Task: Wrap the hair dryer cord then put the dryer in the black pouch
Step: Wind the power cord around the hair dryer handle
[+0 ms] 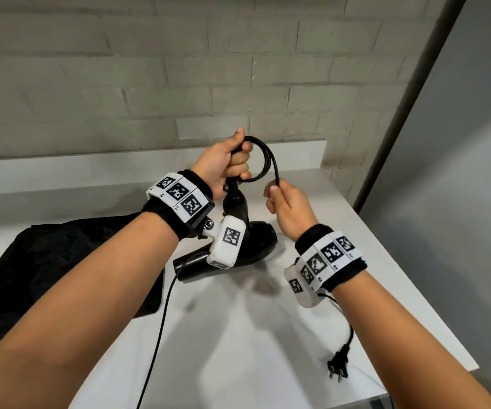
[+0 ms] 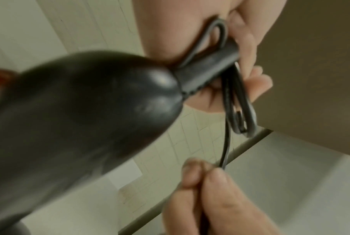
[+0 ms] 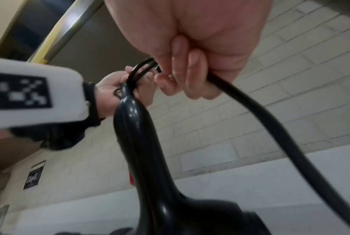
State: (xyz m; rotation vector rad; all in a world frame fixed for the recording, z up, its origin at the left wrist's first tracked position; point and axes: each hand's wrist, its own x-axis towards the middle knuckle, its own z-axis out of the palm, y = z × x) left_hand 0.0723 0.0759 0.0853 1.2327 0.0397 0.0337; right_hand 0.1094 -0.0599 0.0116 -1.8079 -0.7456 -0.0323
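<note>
The black hair dryer stands on the white counter with its handle pointing up. My left hand grips the handle's top end together with a couple of cord loops. In the left wrist view the loops hang from its curled fingers. Just to the right, my right hand pinches the cord, which runs down out of its fist as a thick black line. The plug lies on the counter near the front right. The black pouch lies crumpled on the left.
A grey tiled wall with a low ledge runs behind the counter. The counter's right edge drops off beside a grey panel. A thin black cable hangs from my left wrist camera toward the front edge.
</note>
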